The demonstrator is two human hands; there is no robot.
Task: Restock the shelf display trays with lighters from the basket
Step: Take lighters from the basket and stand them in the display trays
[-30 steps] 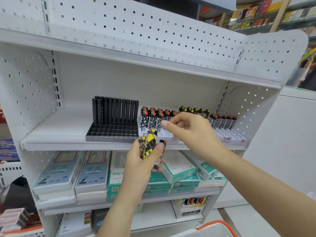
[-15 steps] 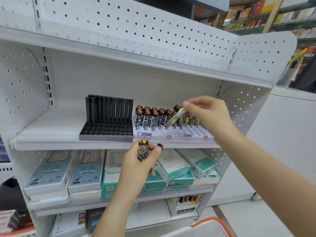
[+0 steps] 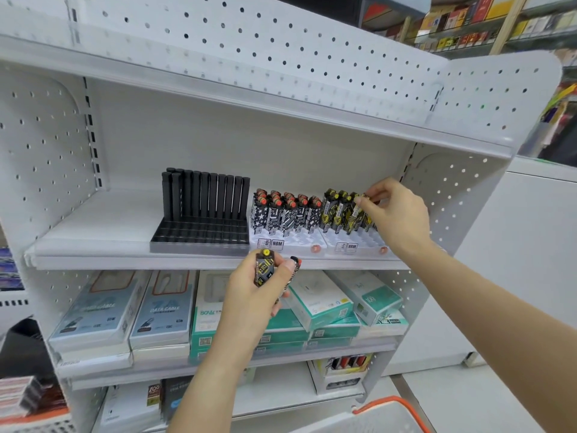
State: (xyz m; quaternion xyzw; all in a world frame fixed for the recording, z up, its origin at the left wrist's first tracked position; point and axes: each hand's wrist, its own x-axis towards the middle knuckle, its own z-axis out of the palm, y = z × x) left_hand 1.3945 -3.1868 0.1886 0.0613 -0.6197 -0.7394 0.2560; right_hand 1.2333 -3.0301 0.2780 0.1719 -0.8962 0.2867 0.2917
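Observation:
On the middle shelf stand a black tray (image 3: 199, 237) with tall black lighters, a white tray (image 3: 287, 242) with black-and-white, red-capped lighters, and another white tray (image 3: 354, 243) with black-and-yellow lighters. My right hand (image 3: 395, 214) pinches a yellow-patterned lighter (image 3: 356, 210) upright at the front of that right tray's row. My left hand (image 3: 253, 295) is below the shelf edge and grips a yellow-capped lighter (image 3: 264, 266) plus a red-capped one (image 3: 295, 268). The basket (image 3: 390, 415), white with an orange rim, shows at the bottom right.
Boxed cables and teal boxes (image 3: 315, 303) fill the shelf below. A small carton of lighters (image 3: 343, 370) sits on the bottom shelf. Pegboard panels (image 3: 462, 195) wall both sides of the shelf. Cigarette packs line a far rack (image 3: 468, 23) at the top right.
My right hand carried a yellow lighter from my left hand's bunch over to the right tray and set it upright at the row. My left hand stayed below the shelf edge.

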